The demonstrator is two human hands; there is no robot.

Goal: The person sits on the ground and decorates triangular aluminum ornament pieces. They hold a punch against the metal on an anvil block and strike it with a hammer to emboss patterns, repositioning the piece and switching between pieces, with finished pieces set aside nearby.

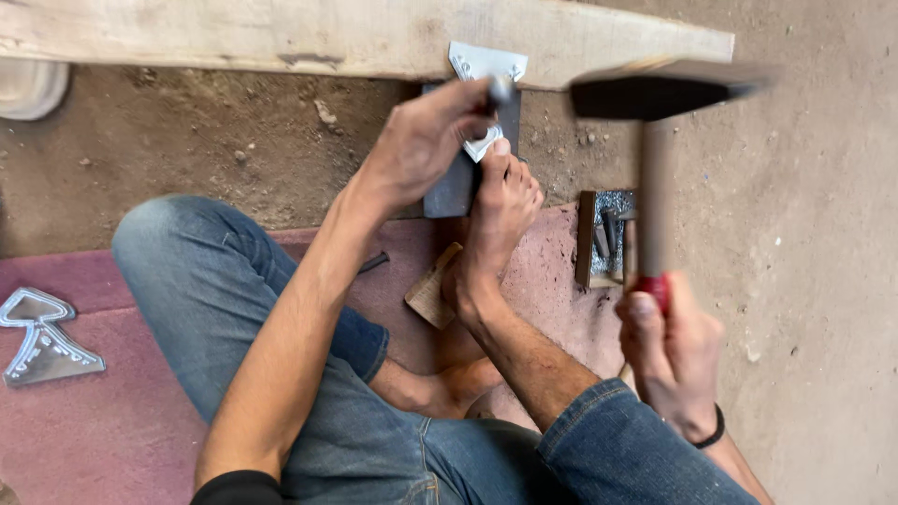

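At the far left, one shaped metal cutout (pixel 37 337) with punched edges lies flat on the pink mat (pixel 103 421), well apart from the work. The person sits on that mat in blue jeans, legs folded. The left arm stretches forward and up from the lower left, elbow nearly straight, and the left hand (pixel 426 140) is clenched around a steel punch (pixel 500 91), of which only the rounded top shows above the fingers. The punch stands on a thin metal sheet piece (pixel 486 64) that rests on one dark steel block (pixel 458 182), which lies on the dirt floor and reaches under one pale wooden plank (pixel 355 36) running across the top. One bare foot (pixel 496 220) presses its toes on the lower edge of the sheet, pinning it to the block. Beside the foot's heel lies one small wooden block (pixel 430 295). Further right, one small wooden tray (pixel 603 238) holds a few dark punches, too blurred to count. At the right, the right hand (pixel 673 351), with a black band on its wrist, grips the red-handled hammer (pixel 655 93) low on its shaft; the forearm is raised, the dark head held high and motion-blurred, just right of the punch.
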